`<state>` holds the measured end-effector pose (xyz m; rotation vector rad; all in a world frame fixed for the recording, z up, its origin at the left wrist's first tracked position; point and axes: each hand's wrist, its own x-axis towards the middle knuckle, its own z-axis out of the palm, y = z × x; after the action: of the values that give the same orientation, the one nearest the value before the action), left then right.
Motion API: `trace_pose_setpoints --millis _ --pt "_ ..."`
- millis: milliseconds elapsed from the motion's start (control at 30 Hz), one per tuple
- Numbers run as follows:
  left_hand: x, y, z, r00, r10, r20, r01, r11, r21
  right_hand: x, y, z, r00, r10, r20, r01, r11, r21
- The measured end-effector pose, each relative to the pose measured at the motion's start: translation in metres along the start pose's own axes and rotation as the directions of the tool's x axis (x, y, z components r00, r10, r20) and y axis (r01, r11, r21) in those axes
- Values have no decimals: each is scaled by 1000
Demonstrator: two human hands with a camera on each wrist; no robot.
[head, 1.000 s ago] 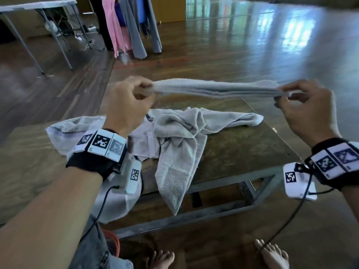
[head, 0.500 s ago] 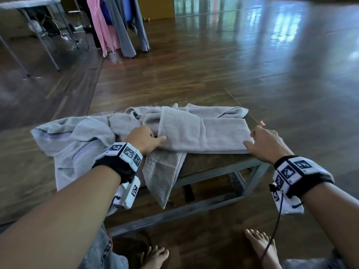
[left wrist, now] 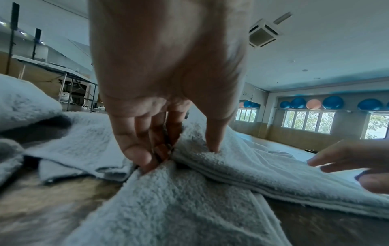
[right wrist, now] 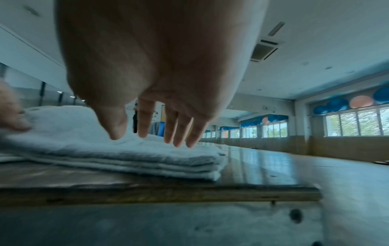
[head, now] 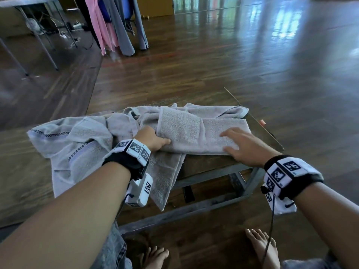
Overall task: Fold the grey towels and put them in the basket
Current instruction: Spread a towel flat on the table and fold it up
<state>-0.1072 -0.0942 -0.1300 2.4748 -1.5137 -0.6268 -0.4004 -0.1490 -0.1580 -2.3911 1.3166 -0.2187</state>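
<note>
A folded grey towel lies across the low wooden table, on top of other towels. My left hand pinches its left end, thumb on top and fingers tucked in at the edge, as the left wrist view shows at my left hand on the folded towel. My right hand rests flat on the towel's right half with straight fingers; the right wrist view shows this right hand over the layered towel. Several unfolded grey towels lie crumpled at the left. No basket is in view.
One towel hangs over the table's near edge above the metal frame. My bare feet are on the wooden floor below. Hanging clothes and a folding table stand far back left.
The folded towel, held stretched in the air a second ago, now lies on the table. My right hand let go of its right end and slid onto its top, flat.
</note>
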Motion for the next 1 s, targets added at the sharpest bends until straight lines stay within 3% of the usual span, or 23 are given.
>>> trace_pose_setpoints --millis 67,167,233,300,400,500,567,667,733,800,833,867,1000 --pt "1 3 -2 1000 -19 10 19 999 -27 2 -11 11 992 -41 121 50 996 -73" --pt "2 10 -14 1000 5 14 -3 986 -168 3 -22 18 997 -74 13 75 972 -224" --pt "0 17 -22 996 55 -65 -69 970 -232 5 -29 21 995 -77 -67 65 984 -168" --pt "-4 25 -24 983 115 -146 -146 963 -226 8 -33 31 996 -81 -43 76 992 -100" --pt "-14 42 -18 938 282 -201 -318 932 -177 12 -31 46 991 -116 71 126 980 -155" --pt "-29 62 -7 846 498 -192 -532 813 -235 22 -26 44 990 -99 105 102 994 -29" --pt "-38 75 3 782 605 -149 -619 730 -289 24 -24 37 998 -65 17 60 981 184" --pt "-43 88 20 763 646 15 -619 738 -269 22 -17 18 952 206 -226 -87 892 443" --pt "-40 92 27 763 635 118 -620 772 -141 21 -14 7 910 386 -149 -197 722 663" --pt "-35 92 34 767 597 236 -611 792 -21 20 -11 3 900 434 41 -254 445 859" --pt "-34 93 38 764 577 290 -607 795 15 18 -11 2 895 432 109 -284 366 886" --pt "-33 94 41 760 563 326 -606 795 39 17 -9 4 889 437 137 -308 351 884" --pt "-29 100 45 747 576 333 -622 781 45 15 -1 3 859 512 -9 -312 536 784"
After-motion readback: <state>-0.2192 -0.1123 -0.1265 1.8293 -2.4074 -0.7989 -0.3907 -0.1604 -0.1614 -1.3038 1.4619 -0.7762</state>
